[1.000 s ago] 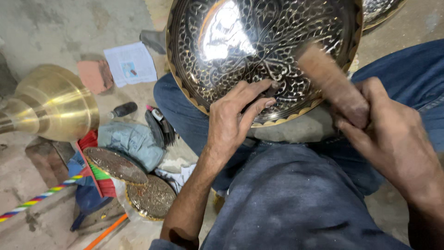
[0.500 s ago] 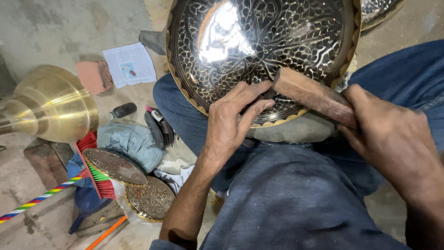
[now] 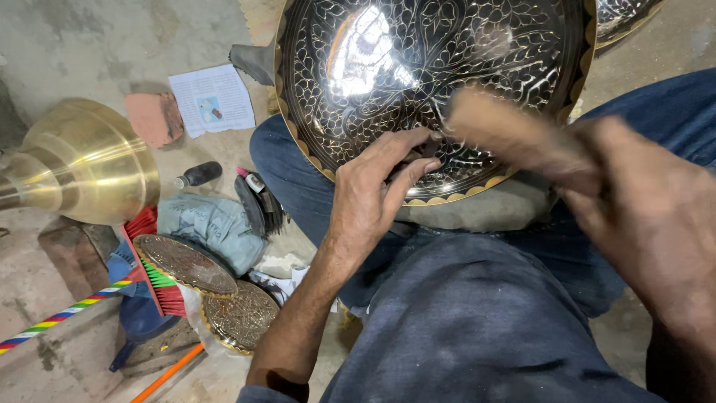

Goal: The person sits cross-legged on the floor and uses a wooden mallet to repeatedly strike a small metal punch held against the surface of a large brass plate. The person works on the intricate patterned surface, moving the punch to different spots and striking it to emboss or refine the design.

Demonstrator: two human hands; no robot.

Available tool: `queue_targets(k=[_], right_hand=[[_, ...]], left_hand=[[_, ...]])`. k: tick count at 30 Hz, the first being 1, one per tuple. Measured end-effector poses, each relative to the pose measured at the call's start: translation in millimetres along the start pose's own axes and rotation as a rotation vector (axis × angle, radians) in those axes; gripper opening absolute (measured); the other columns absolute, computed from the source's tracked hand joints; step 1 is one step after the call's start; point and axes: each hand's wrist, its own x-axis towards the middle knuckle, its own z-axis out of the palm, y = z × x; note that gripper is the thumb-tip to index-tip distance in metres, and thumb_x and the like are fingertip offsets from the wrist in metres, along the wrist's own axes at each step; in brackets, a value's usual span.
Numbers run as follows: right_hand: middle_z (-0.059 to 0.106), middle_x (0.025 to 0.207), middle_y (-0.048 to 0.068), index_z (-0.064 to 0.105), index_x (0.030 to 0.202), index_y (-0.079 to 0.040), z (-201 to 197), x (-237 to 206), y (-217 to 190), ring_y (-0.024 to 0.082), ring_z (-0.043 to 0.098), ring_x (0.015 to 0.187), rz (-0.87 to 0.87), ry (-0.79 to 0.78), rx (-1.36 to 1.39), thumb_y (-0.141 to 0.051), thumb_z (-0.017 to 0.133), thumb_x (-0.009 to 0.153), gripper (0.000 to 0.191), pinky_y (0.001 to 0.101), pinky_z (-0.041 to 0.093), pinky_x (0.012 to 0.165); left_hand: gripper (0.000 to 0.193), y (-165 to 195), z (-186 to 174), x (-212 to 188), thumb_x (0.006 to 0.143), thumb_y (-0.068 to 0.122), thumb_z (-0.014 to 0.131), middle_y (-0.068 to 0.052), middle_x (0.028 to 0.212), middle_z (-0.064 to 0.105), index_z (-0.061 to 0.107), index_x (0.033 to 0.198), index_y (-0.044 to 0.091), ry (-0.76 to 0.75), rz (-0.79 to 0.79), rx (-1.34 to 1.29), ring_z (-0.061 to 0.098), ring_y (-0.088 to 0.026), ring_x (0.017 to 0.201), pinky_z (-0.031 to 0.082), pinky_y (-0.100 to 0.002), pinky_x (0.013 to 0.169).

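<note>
A large round metal plate [image 3: 418,67], black with engraved leaf patterns and a brass scalloped rim, rests on my lap against a grey stone block [image 3: 477,213]. My left hand [image 3: 373,194] presses on its lower inner surface, fingertips pinched on a small tool that I can barely see. My right hand [image 3: 641,216], blurred by motion, grips a wooden mallet [image 3: 507,134] whose head sits just right of my left fingertips, over the plate.
On the concrete floor to the left: a big brass vessel [image 3: 82,160], a paper leaflet [image 3: 212,98], a reddish block [image 3: 153,118], a small black bottle [image 3: 198,175], a blue-grey cloth [image 3: 212,224], two small engraved discs [image 3: 186,263], a red broom [image 3: 149,269].
The mallet in my right hand swung down toward my left fingertips, then drew back slightly to the right and blurred. My left hand stayed put on the plate.
</note>
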Motion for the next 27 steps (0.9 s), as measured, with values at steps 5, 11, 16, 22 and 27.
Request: queue_targets(k=[5,11,16,22,27], right_hand=[[0.067,0.072,0.013,0.055,0.104,-0.006,6,2,2,0.026,0.071,0.064,0.252,-0.301,-0.144,-0.025,0.074,0.098,0.028,0.0381,0.057,0.057],[0.069,0.077,0.013,0.056,0.106,-0.005,16,-12,18,0.030,0.071,0.067,0.075,-0.253,-0.140,-0.022,0.078,0.086,0.034,0.0425,0.056,0.057],[0.068,0.080,0.014,0.054,0.103,-0.005,21,-15,21,0.031,0.071,0.070,0.090,-0.209,-0.107,-0.024,0.078,0.086,0.035,0.0428,0.056,0.061],[0.069,0.082,0.014,0.055,0.104,-0.004,19,-16,19,0.033,0.070,0.073,0.042,-0.148,-0.102,-0.021,0.079,0.082,0.037,0.0430,0.055,0.060],[0.069,0.083,0.011,0.057,0.109,-0.006,17,-13,17,0.028,0.072,0.074,0.100,-0.240,-0.187,-0.025,0.078,0.087,0.036,0.0400,0.056,0.064]], left_hand=[[0.030,0,0,0,0.100,0.014,0.073,-0.012,0.121,0.074,0.067,0.127,0.003,0.015,-0.004,0.019,0.077,-0.024,0.106,0.062,-0.034,0.090],[0.031,0,0,-1,0.100,0.014,0.073,-0.012,0.119,0.074,0.067,0.128,0.003,0.005,-0.017,0.024,0.077,-0.024,0.105,0.062,-0.034,0.089],[0.032,-2,-1,-2,0.100,0.015,0.073,-0.012,0.119,0.074,0.067,0.129,0.004,0.015,0.029,0.036,0.076,-0.024,0.103,0.061,-0.035,0.088],[0.032,0,0,-1,0.100,0.017,0.073,-0.011,0.114,0.074,0.067,0.129,0.005,0.003,-0.002,0.030,0.076,-0.022,0.098,0.061,-0.034,0.084],[0.032,1,-1,0,0.099,0.017,0.073,-0.010,0.110,0.074,0.068,0.129,0.005,-0.020,-0.035,0.050,0.076,-0.022,0.095,0.061,-0.034,0.082]])
